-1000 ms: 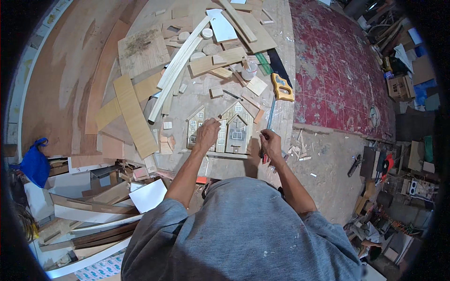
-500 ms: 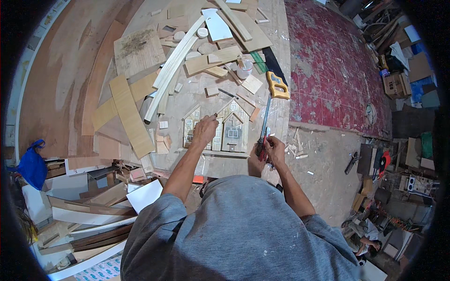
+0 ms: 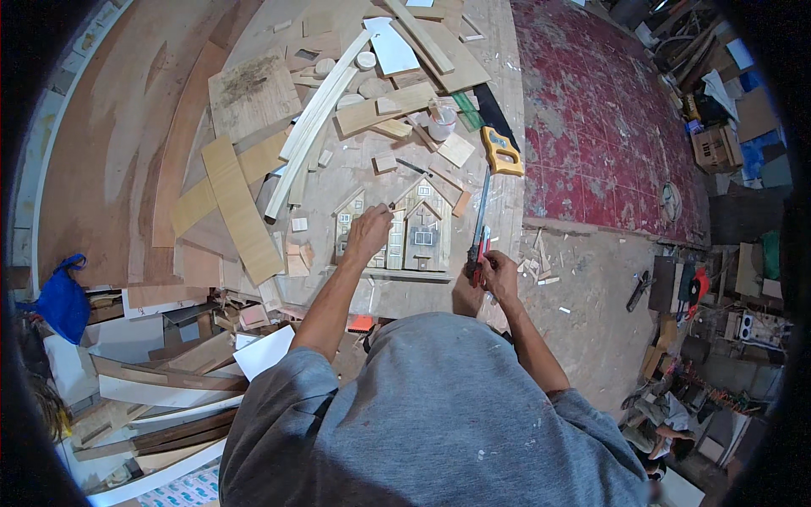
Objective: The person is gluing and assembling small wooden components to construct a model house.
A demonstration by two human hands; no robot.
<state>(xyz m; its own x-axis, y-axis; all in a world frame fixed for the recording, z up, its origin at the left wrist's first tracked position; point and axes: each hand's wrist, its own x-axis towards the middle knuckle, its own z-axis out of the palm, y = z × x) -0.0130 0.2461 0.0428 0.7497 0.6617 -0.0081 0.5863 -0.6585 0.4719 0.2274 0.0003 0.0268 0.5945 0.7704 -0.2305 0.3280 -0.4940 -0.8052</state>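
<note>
One wooden house model: is resting on the worktable, right in front of the person.
Left hand: is covering the house's middle, fingers narrowing at a small dark piece; I cannot tell whether they are gripping it.
Right hand: is curling its fingers against a red-and-black tool; grip unclear.
Yellow-handled saw: is lying near the table's right edge.

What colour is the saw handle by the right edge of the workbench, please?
The saw handle is mostly yellow; it shows best in the head view.
</note>
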